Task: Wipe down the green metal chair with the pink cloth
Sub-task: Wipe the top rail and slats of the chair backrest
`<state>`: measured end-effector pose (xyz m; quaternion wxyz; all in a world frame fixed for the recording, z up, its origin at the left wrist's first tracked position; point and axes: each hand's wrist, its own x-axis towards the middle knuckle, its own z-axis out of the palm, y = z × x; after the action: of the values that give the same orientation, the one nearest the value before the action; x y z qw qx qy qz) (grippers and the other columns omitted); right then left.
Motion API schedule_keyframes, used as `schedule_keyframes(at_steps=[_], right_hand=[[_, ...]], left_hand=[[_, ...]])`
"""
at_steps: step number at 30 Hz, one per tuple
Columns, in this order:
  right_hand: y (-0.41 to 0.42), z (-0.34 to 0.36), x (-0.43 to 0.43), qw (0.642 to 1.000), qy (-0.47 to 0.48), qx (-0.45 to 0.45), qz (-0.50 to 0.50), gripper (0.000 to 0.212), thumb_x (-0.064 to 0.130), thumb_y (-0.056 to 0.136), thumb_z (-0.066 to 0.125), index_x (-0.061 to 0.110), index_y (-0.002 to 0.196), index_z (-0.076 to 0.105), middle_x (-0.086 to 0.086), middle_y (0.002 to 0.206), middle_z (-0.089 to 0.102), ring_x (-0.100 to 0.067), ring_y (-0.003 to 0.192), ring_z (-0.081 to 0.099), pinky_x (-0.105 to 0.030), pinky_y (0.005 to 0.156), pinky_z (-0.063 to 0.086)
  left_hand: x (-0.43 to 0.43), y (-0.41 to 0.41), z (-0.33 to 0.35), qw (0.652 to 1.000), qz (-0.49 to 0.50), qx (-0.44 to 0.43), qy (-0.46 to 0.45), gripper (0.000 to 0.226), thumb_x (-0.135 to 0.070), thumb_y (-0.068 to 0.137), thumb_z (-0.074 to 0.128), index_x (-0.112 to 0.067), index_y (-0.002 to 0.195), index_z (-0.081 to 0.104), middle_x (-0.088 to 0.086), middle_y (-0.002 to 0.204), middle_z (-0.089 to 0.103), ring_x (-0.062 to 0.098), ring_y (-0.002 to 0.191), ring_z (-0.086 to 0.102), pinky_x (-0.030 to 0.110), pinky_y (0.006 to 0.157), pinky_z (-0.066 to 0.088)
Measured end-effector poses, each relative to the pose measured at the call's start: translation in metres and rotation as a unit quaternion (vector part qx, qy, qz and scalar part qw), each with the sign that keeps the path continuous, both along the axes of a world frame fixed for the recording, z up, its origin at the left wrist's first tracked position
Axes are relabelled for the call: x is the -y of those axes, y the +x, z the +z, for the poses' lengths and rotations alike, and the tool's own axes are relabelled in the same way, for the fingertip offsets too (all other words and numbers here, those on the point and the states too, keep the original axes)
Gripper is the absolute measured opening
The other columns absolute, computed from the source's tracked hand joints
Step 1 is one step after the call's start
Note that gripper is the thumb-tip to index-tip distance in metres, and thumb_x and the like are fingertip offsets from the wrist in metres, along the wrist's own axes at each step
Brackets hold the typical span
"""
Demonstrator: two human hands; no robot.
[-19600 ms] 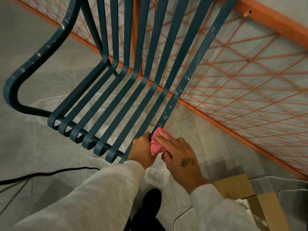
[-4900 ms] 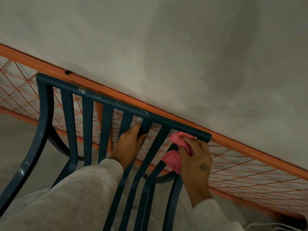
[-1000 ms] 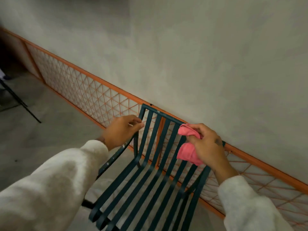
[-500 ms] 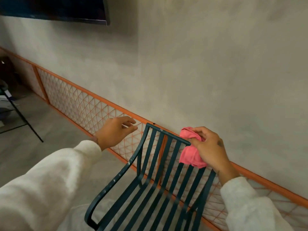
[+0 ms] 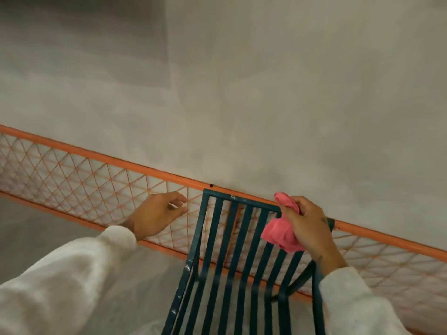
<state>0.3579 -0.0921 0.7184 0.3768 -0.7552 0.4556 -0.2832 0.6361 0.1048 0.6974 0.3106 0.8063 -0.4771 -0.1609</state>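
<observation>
The green metal chair (image 5: pixel 232 257) stands in front of me at lower centre, its slatted back rising to a top rail with white specks. My right hand (image 5: pixel 307 228) grips the bunched pink cloth (image 5: pixel 280 234) at the right end of that top rail, and the cloth hangs down over the rightmost slats. My left hand (image 5: pixel 157 215) hovers left of the chair back, fingers spread and loosely curled, holding nothing and clear of the frame. Both arms wear pale sleeves.
Directly behind the chair an orange rail with orange diamond mesh (image 5: pixel 96 187) runs along the base of a grey plaster wall (image 5: pixel 242 93). Grey floor (image 5: pixel 36 226) lies at the left, below the mesh.
My left hand has come off the chair's left corner and now hangs free beside it. My view has swung to face the chair back squarely. The right hand keeps the cloth at the top rail.
</observation>
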Motion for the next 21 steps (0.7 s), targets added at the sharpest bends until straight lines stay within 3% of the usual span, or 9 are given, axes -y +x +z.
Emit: schedule_keyframes(at_steps=[4,7,9,17,19,21], right_hand=[[0.010,-0.021,-0.003,0.997,0.046,-0.002,-0.055,0.032,0.064,0.085,0.058,0.037,0.099,0.067,0.012,0.094,0.070,-0.009,0.091,0.065,-0.038,0.085,0.053],[0.012,-0.038,0.004,0.995,0.059,-0.036,-0.077,0.034,0.067,0.085,0.056,0.037,0.096,0.066,0.010,0.092,0.069,-0.011,0.087,0.066,-0.035,0.078,0.052],[0.012,-0.049,0.012,0.993,0.066,-0.049,-0.082,0.031,0.064,0.087,0.056,0.035,0.094,0.066,0.008,0.090,0.068,-0.012,0.085,0.065,-0.030,0.070,0.048],[0.041,-0.108,0.072,0.992,0.087,-0.085,-0.041,0.017,0.047,0.094,0.056,0.033,0.100,0.065,0.013,0.091,0.065,-0.005,0.084,0.059,-0.018,0.062,0.039],[0.051,-0.118,0.090,0.992,0.097,-0.081,-0.027,0.013,0.045,0.095,0.055,0.038,0.103,0.063,0.019,0.089,0.063,-0.001,0.080,0.059,-0.015,0.062,0.039],[0.061,-0.127,0.107,0.995,0.083,-0.054,-0.019,0.016,0.038,0.097,0.054,0.046,0.110,0.058,0.027,0.094,0.059,0.003,0.085,0.057,-0.013,0.072,0.043]], left_hand=[[0.027,0.036,-0.017,0.999,-0.026,-0.021,0.003,0.028,-0.036,0.088,0.063,-0.029,0.115,0.063,-0.008,0.112,0.068,0.005,0.094,0.064,0.024,0.084,0.050],[0.056,0.049,-0.033,0.999,-0.036,-0.035,0.006,0.031,-0.038,0.088,0.063,-0.028,0.118,0.062,-0.008,0.117,0.067,0.007,0.098,0.063,0.027,0.089,0.051],[0.074,0.050,-0.041,0.999,-0.028,-0.043,0.007,0.034,-0.035,0.089,0.062,-0.026,0.121,0.061,-0.006,0.122,0.065,0.009,0.103,0.062,0.025,0.091,0.047],[0.142,0.043,-0.089,0.999,0.036,-0.007,0.020,0.047,-0.020,0.090,0.062,-0.023,0.136,0.051,0.007,0.138,0.054,0.024,0.123,0.052,0.031,0.103,0.039],[0.156,0.046,-0.104,0.999,0.023,0.010,0.042,0.051,-0.018,0.091,0.061,-0.024,0.139,0.047,0.006,0.142,0.050,0.026,0.126,0.050,0.035,0.106,0.038],[0.166,0.047,-0.118,0.998,0.001,0.035,0.058,0.055,-0.015,0.090,0.061,-0.023,0.142,0.041,0.006,0.145,0.046,0.027,0.128,0.048,0.038,0.107,0.038]])
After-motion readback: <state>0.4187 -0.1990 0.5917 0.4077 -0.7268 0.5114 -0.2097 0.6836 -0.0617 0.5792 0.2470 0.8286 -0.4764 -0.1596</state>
